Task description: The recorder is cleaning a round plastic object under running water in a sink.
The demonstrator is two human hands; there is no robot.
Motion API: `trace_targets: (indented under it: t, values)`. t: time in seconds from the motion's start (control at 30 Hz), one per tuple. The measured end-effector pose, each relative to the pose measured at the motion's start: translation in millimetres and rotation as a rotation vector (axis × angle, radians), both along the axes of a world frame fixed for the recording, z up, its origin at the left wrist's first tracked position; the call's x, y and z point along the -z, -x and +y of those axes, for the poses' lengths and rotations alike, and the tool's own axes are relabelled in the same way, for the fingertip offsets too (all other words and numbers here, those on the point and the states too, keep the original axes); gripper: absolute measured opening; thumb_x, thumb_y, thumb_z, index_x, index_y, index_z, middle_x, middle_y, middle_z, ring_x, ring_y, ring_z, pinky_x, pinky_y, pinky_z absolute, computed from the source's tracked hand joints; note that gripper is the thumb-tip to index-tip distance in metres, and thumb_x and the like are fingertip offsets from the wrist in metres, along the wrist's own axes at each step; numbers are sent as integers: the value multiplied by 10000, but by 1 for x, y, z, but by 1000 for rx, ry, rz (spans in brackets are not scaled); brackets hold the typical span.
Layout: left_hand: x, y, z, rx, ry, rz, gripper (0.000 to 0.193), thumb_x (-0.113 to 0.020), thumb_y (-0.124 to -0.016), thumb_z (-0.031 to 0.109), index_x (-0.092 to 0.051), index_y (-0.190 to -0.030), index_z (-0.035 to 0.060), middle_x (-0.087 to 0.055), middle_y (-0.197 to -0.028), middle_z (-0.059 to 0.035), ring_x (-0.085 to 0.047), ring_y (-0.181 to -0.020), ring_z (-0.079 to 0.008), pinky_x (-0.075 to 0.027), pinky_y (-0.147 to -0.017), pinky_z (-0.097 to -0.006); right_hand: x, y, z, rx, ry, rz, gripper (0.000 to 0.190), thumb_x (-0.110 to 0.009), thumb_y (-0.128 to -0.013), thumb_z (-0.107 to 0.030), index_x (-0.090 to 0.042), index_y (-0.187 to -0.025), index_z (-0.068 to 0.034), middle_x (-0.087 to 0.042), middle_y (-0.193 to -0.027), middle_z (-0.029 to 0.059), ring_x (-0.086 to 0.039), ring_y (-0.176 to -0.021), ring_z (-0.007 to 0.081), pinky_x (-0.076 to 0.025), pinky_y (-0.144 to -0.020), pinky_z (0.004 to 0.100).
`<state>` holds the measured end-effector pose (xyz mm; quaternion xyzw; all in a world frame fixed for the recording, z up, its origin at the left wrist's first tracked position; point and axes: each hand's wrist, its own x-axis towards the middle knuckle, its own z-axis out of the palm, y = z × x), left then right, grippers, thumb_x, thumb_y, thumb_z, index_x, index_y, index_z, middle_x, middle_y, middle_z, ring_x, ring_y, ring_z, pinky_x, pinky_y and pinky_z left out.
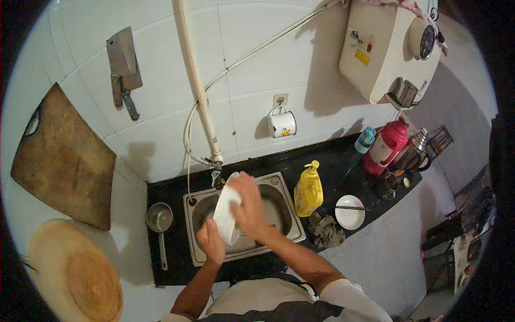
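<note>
A white bowl or deep dish (226, 213) is held tilted on its side above the stainless steel sink (299, 229). My left hand (212, 242) grips its lower left edge, thumb pointing up. Against its right side and upper edge lies my right hand (250, 207), blurred, so whether it grips the dish or only rubs it is unclear. Just beyond the dish, a tap (216, 177) comes off the wall pipe. Part of the sink basin is hidden behind the dish and my hands.
Right of the sink stand a yellow pump bottle (309, 191), a crumpled grey cloth (325, 230) and a white plate (350, 219) with chopsticks. A pink thermos (386, 147) is farther right. Left lies a steel ladle (159, 217). An enamel mug (282, 124) hangs on the wall.
</note>
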<state>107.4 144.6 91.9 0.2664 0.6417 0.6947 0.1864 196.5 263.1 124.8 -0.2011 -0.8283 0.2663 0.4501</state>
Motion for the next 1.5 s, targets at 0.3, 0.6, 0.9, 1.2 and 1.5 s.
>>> trace_targets:
  t: [0.3, 0.6, 0.9, 1.2, 1.5]
  values:
    - [20, 21, 7, -72, -109, 6, 468, -459, -1042, 315, -551, -708, 0, -482, -632, 34, -421, -614, -67, -342, -525, -299, -20, 5, -24, -268, -316, 40, 251, -588, -746, -78, -631, -988, -24, -616, -1085, 148, -571, -1072, 367, -447, -970, 484]
    - [4, 28, -2, -17, 16, 142, 555, -426, -1047, 411, -514, -658, 26, -456, -638, 40, -399, -621, -65, -315, -524, -282, -5, -3, 29, -45, -327, 44, 269, -596, -800, -136, -682, -1042, -56, -636, -1101, 148, -586, -1084, 324, -435, -982, 496]
    - [15, 25, -3, 48, 18, -89, 745, -278, -1038, 559, -701, -863, -29, -643, -762, -34, -538, -695, -137, -447, -679, -337, 2, -15, 19, -114, -245, -6, 220, -572, -840, -155, -693, -1016, -103, -630, -1099, 103, -570, -1090, 349, -420, -983, 478]
    - [-4, 22, -3, 70, 55, -30, 745, -254, -1045, 509, -700, -925, -77, -629, -717, -64, -541, -667, -172, -454, -673, -352, 2, -9, -29, -205, -444, -65, 207, -594, -867, -186, -689, -1035, -110, -616, -1160, 106, -555, -1126, 309, -397, -1006, 494]
    - [18, 19, 3, 29, 81, 103, 570, -375, -1061, 368, -596, -721, -32, -531, -628, -45, -468, -615, -125, -378, -563, -331, 5, -24, -20, -77, -376, -28, 263, -624, -882, -166, -710, -1127, -124, -623, -1267, 110, -526, -1240, 323, -379, -1067, 502]
